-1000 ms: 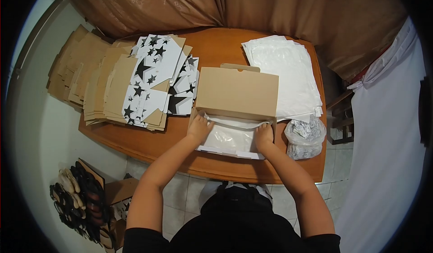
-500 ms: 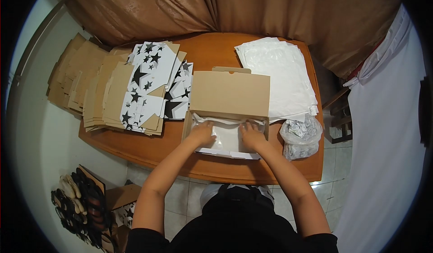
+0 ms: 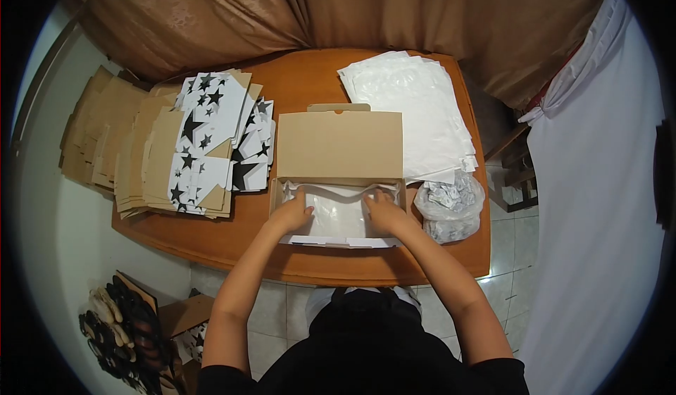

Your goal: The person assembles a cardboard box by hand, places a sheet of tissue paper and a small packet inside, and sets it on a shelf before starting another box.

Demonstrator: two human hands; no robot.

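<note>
Both hands have slid inward from the side walls of the box since a second ago and now lie on the white wrapping inside it. Left grip (image 3: pixel 292 215) is flat and loose, fingers spread, palm down on the white wrapping (image 3: pixel 338 215) and closed around nothing. Right grip (image 3: pixel 384 212) is the same, flat and spread on the wrapping a short way to the right of the left grip, the two apart. Under both grips sits the open cardboard box (image 3: pixel 282 191), at the near edge of the wooden bench (image 3: pixel 303 85), with its brown lid (image 3: pixel 340 143) standing up just beyond the fingertips. Beyond the right grip and further right lies a stack of white bags (image 3: pixel 408 106). Just right of the right grip, beside the box wall, is a clear bag of small packets (image 3: pixel 451 201). Left of the left grip are flat boxes printed with black stars (image 3: pixel 208 131), lying over a spread of plain brown flat cardboard (image 3: pixel 105 134). A brown curtain (image 3: pixel 352 8) hangs behind the bench, and shoes (image 3: pixel 120 324) lie on the floor, below the left arm.
</note>
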